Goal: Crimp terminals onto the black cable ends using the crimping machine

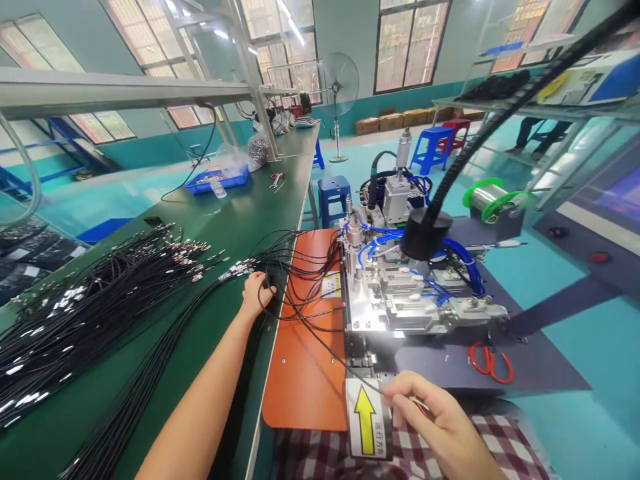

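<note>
My right hand [433,417] pinches one end of a thin black cable [333,351], in front of the machine. Short coloured wire ends, red among them, stick out between its fingers. From there the cable runs back toward my left hand [257,295], which is closed around black cable at the green table's edge. A loop of cable hangs by its fingers. Right behind that hand lies the tip of a cable bundle [187,307] with pale ends. Several more cables cross the orange board [305,380] into the metal machine [395,293], which has blue air hoses.
A large pile of black cables [100,300] covers the green table's left side. Red-handled scissors [491,363] lie right of the machine. A yellow-arrow sign [367,419] hangs at the front. A black flexible hose [465,147] arches overhead; a wire spool [490,199] stands behind.
</note>
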Motion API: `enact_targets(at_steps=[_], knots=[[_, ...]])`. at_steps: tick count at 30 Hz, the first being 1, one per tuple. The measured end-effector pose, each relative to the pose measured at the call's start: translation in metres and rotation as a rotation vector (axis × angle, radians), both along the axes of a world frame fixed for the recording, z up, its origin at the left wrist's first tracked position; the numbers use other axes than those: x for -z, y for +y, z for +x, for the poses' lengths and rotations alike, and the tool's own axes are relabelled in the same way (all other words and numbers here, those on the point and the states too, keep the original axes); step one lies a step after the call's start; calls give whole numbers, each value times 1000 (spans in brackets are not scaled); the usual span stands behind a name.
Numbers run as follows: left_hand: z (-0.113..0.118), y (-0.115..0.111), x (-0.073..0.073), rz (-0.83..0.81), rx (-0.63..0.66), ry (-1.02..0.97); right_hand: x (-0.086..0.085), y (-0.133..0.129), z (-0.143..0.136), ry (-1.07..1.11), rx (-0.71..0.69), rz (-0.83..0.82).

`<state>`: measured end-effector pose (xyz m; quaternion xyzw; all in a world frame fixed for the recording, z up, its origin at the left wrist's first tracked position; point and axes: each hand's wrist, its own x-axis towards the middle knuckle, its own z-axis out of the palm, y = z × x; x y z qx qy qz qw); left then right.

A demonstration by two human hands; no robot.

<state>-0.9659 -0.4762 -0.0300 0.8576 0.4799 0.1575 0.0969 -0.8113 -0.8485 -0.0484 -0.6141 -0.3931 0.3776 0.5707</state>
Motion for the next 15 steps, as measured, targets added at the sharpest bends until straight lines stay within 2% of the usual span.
enact_targets(at_steps=[8,15], knots=[[15,-19,9,-59,230,-188,3,-28,6,64,56,-1],[36,-52,18,-125,274,-334,5,-27,5,204,32,-77]])
